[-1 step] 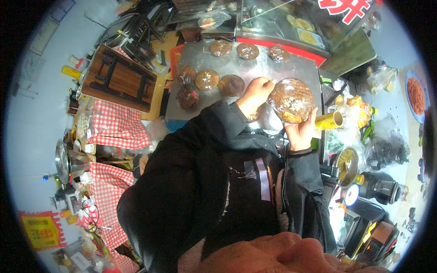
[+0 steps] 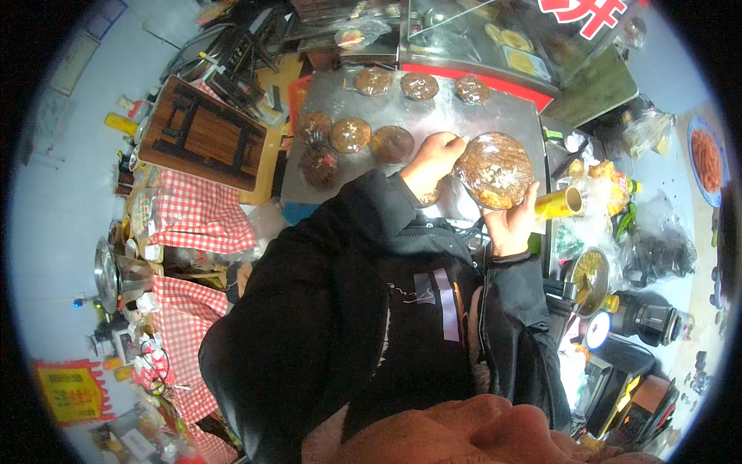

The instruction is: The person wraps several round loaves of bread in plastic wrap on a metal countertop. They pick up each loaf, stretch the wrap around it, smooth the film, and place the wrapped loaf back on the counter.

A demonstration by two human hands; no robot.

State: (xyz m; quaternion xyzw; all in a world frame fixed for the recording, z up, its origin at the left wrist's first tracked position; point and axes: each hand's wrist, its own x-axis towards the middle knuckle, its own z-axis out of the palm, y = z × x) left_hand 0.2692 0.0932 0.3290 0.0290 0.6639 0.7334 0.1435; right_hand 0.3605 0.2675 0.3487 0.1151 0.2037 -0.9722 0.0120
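Observation:
Above the metal worktop [image 2: 464,124] I hold a round brown dish [image 2: 495,172] tilted up between both hands. Its shiny surface looks wrapped in clear film, with pale bits of food showing near the lower part. My left hand [image 2: 434,164] is closed on the dish's left edge, thumb toward the rim. From below and the right, my right hand [image 2: 512,226] supports it, fingers partly hidden behind. Another round dish [image 2: 427,195] is partly covered by my left wrist. Similar glossy dishes lie on the worktop, including one dish [image 2: 393,145] left of my left hand.
Three more dishes line the far side, below a glass case [image 2: 495,46]. At right lie a yellow tube [image 2: 558,203], plastic bags and a pan of greenish food [image 2: 590,278]. A folded wooden table [image 2: 202,133] and red-checked cloths [image 2: 197,213] are at left.

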